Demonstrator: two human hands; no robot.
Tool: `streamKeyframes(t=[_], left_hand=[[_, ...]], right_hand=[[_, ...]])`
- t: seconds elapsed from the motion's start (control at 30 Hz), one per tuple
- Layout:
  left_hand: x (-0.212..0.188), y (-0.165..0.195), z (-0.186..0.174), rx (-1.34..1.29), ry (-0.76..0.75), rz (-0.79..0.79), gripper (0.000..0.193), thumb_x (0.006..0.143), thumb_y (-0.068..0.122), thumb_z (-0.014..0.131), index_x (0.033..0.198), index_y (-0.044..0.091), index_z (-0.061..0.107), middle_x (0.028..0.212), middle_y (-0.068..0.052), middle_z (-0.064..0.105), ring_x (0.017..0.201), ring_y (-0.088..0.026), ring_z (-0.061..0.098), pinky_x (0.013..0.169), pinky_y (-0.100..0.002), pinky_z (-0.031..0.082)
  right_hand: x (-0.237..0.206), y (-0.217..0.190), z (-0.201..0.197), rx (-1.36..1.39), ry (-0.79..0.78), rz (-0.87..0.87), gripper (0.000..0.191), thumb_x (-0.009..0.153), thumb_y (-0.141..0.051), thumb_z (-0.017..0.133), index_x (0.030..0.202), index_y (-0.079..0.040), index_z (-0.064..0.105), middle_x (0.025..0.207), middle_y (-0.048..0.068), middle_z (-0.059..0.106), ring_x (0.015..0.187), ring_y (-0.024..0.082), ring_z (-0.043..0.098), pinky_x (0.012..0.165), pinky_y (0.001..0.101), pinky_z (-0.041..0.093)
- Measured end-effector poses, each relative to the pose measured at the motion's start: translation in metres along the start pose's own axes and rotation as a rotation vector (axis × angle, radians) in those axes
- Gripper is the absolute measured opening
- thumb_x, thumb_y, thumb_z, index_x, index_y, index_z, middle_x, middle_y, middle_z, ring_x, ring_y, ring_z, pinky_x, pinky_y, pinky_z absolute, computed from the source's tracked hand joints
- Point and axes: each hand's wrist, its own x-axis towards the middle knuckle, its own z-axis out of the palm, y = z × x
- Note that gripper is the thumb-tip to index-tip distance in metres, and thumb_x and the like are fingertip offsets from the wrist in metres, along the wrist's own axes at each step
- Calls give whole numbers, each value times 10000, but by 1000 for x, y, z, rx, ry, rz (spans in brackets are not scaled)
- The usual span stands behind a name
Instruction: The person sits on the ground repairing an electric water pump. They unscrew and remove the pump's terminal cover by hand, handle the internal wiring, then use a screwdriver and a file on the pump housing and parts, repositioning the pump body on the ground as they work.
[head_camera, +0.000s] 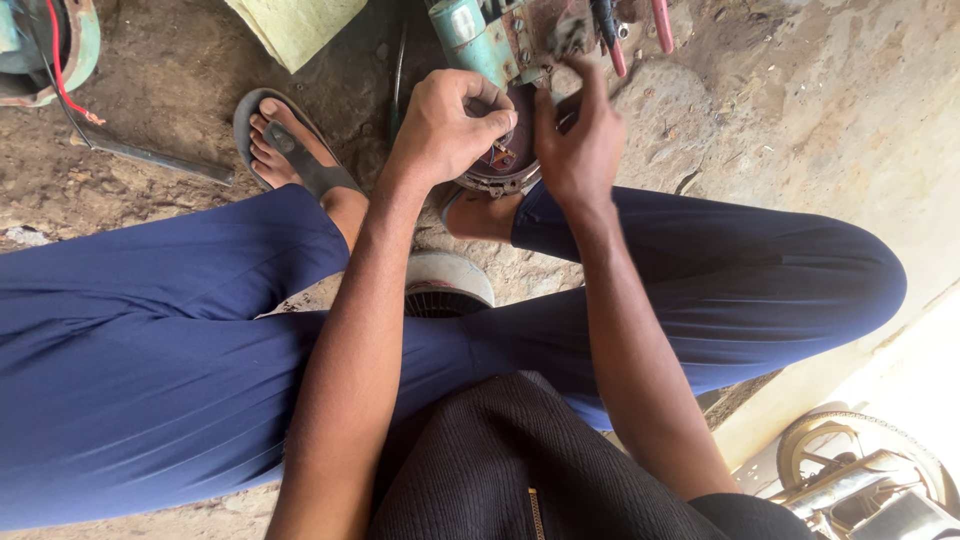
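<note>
bare dirt floor (180, 90), daylight at right

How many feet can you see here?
2. One foot in a dark sandal rests on the dirt, upper left; the other foot lies under the hands, mostly hidden.

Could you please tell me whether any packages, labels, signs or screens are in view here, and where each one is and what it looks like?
No labels, signs or screens can be made out.
Pale yellow sheet or bag: on the dirt ground at the top, left of the teal motor housing; flat, angular, partly cut off; whether it is a package cannot be told.
</note>
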Motion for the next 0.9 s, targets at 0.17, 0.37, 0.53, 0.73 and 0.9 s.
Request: streamKeyframes(t=[0.17,0.37,0.53,0.73,0.9], left_hand=[[-1,-1,2,27,18,38,167,851,159,803,938,17,788,833,-124,789,764,-157,783,699,-309,616],[-3,-1,3,9,3,25,151,849,156,793,931,30,785,846,-112,796,770,-148,784,713,-300,619],[-5,-1,3,48,34,15,158,840,161,810,929,31,794,843,-126,786,773,-152,783,707,-310,606],[-7,-1,2,31,33,48,160,840,157,806,929,25,794,839,-126,789,760,-160,783,699,-310,607],[-9,-1,1,12,35,53,150,840,139,793,919,11,785,837,-116,793,748,-152,781,689,-302,614]], right_hand=[[-7,3,0,35,9,27,259,1034,-86,691,1262,-21,588,714,73,728,548,138,694,505,298,526],[-13,-6,-3,-16,-21,62,253,1032,-90,702,1260,-67,594,686,82,717,523,151,680,482,302,478],[-12,-9,-3,45,-101,69,294,1046,-99,686,1310,-60,562,684,57,712,531,120,691,493,281,524],[-14,-3,-2,64,-68,62,385,997,-83,696,1343,-22,538,602,44,668,459,132,638,441,314,465],[-11,7,0,15,33,24,355,1029,-88,698,1350,-39,554,690,58,708,482,134,637,436,337,442]])
